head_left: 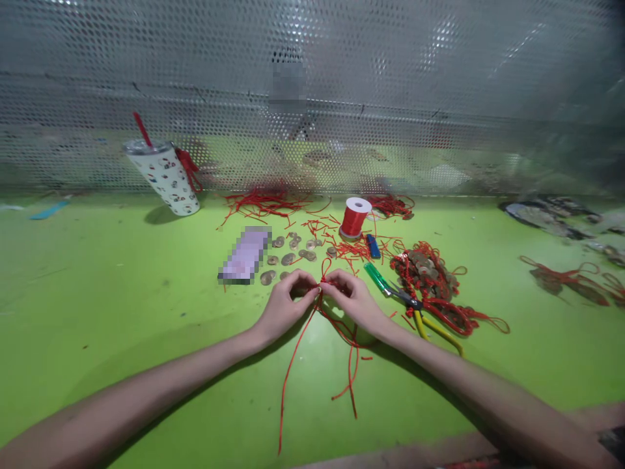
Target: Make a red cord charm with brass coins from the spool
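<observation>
Both hands meet over the middle of the green table, pinching a red cord (294, 365). My left hand (288, 301) holds it between thumb and forefinger. Close against it, my right hand (352, 299) grips the same cord in a like pinch. A small loop of the cord stands up above the fingertips, and long loose ends hang down toward me. What lies right between the fingertips is mostly hidden. Several round metal coins (288, 259) lie just beyond my left hand. To the right of my right hand are pliers (415, 303) with yellow and red handles.
A red cord spool (355, 218) stands behind the hands among cord scraps. Green (377, 279) and blue (373, 246) lighters lie nearby. Knotted coins (424, 270) are heaped at right. A blurred rectangle (245, 255) and patterned tumbler (166, 179) are at left; perforated metal sheet (219, 85) walls the back.
</observation>
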Action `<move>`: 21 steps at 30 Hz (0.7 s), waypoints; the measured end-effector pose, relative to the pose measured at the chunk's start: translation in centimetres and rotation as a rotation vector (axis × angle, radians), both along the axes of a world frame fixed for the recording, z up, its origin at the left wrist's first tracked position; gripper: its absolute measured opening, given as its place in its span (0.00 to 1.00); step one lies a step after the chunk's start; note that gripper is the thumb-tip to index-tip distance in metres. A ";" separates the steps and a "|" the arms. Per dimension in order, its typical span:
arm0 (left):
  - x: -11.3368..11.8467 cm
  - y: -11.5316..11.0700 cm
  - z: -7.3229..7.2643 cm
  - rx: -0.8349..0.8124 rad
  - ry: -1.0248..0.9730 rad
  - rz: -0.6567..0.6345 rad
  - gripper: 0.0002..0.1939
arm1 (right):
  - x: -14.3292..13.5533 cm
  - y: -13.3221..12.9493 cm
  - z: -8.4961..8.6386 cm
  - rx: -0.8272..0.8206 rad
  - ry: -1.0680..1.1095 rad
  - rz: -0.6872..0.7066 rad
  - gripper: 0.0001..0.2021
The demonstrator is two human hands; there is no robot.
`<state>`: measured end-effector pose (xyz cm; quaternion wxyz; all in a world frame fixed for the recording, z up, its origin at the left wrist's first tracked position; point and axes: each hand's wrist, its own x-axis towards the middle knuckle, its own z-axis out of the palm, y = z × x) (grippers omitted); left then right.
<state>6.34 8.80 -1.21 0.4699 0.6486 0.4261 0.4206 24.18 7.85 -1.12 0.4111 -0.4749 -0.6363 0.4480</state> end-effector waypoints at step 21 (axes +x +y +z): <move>-0.2 0.0 -0.1 0.208 0.083 0.040 0.01 | -0.2 0.0 -0.5 -0.013 0.042 0.005 0.13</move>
